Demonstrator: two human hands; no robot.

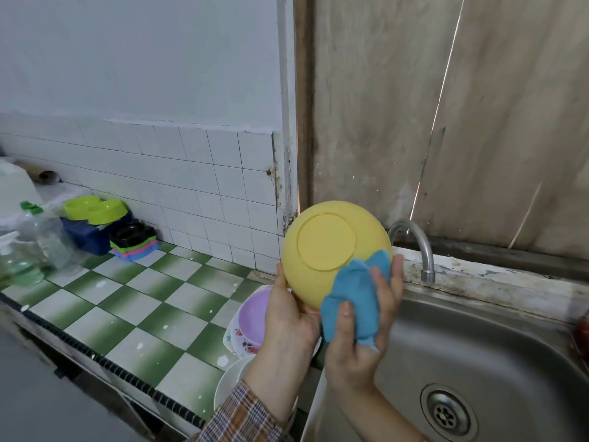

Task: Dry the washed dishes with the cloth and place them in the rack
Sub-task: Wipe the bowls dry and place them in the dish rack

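The left hand (pixel 288 314) grips the yellow bowl (pixel 331 247) by its rim, holding it up in front of the steel sink (pixel 478 346) with its base turned toward the camera. The right hand (pixel 363 327) holds a bunched blue cloth (pixel 353 298) pressed against the bowl's lower right side. Below, a purple bowl (pixel 253 314) rests on a flowered plate (pixel 234 339) on the green-checked counter (pixel 127 307).

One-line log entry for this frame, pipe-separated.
step: drying | left hand: holds yellow bowl, base toward camera | right hand: holds blue cloth against bowl
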